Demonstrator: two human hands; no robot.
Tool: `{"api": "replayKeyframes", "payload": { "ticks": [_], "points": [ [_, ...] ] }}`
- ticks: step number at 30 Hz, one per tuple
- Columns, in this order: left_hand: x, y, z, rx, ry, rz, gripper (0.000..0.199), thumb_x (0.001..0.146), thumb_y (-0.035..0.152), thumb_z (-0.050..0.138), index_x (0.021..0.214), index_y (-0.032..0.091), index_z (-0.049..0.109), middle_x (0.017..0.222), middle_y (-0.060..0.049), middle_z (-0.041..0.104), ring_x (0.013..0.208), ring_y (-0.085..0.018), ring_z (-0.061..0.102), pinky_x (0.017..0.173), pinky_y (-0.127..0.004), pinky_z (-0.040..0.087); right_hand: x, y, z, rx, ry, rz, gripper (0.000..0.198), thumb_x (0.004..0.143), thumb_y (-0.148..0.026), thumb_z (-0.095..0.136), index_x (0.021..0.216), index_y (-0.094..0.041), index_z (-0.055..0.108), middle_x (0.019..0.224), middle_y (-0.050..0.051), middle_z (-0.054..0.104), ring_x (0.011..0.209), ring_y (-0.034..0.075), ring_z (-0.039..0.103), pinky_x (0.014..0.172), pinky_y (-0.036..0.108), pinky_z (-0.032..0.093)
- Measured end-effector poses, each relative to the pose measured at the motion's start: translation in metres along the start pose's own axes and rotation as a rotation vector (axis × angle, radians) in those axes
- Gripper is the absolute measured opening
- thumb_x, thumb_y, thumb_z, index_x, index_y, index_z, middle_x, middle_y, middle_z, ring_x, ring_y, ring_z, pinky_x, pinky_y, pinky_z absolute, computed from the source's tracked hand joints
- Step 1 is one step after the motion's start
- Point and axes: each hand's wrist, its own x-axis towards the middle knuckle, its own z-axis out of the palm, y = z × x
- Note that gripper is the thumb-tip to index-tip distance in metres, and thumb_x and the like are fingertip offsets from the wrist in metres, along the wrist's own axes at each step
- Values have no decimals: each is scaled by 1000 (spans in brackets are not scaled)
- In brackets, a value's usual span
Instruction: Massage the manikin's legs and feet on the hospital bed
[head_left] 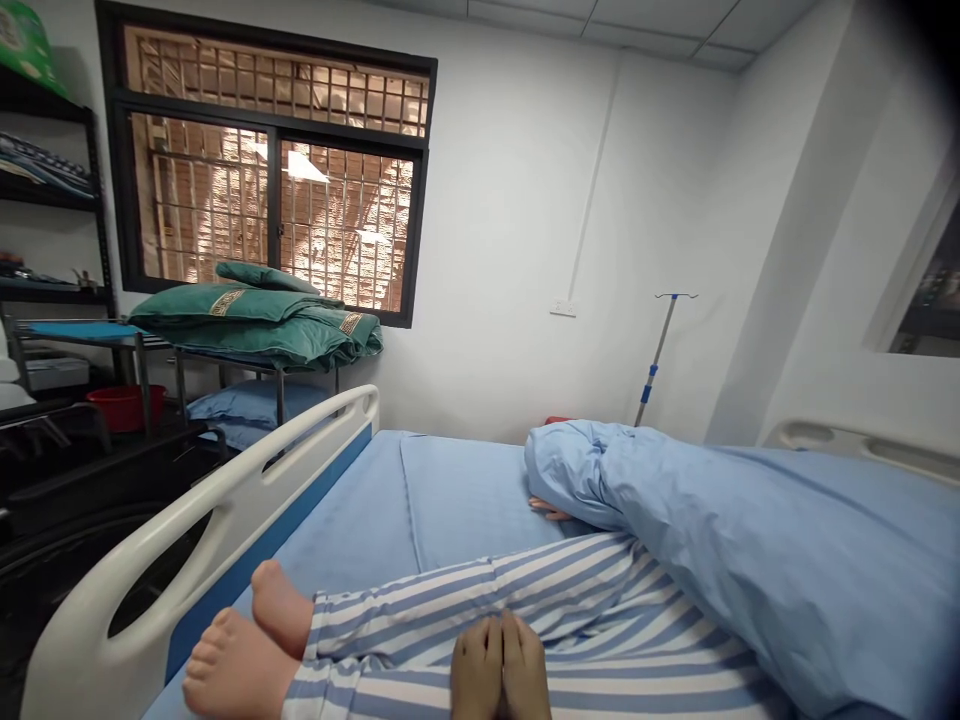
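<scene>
My left hand (477, 662) and my right hand (523, 662) are side by side at the bottom middle, touching along their thumb sides. Both have their backs up and fingers folded down, and nothing shows in either one. Behind them lie the legs of a figure in blue-and-white striped trousers (480, 590), stretched across the bed. Its bare, smooth, doll-like feet (244, 660) point to the left. A light blue quilt (720, 520) is bunched over its upper part on the right. From under the quilt's edge the figure's hand (550, 508) pokes out.
A cream footboard (225, 510) closes the bed's left end; a headboard (870, 445) stands at right. Beyond the bed rises an IV pole (658, 350). Green folded bedding (262, 315) lies on a rack, near a red basin (124, 408). A dark wheelchair (97, 490) is at left.
</scene>
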Motion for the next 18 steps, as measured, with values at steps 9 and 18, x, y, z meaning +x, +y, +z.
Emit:
{"api": "replayKeyframes", "payload": {
  "ticks": [9, 18],
  "points": [
    [-3, 12, -6, -16, -42, -60, 35, 76, 35, 30, 56, 20, 53, 61, -3, 57, 64, -14, 49, 65, -25, 35, 10, 26, -7, -74, 38, 47, 47, 71, -58, 33, 49, -18, 41, 47, 0, 43, 48, 12, 40, 48, 22, 35],
    [2, 15, -4, -138, -12, -167, 37, 70, 46, 35, 61, 17, 57, 65, -6, 59, 69, -17, 50, 67, -26, 38, -5, 41, -4, -116, 53, 37, 46, 69, -59, 31, 54, -24, 58, 55, 5, 58, 58, 20, 54, 51, 27, 37]
  ]
}}
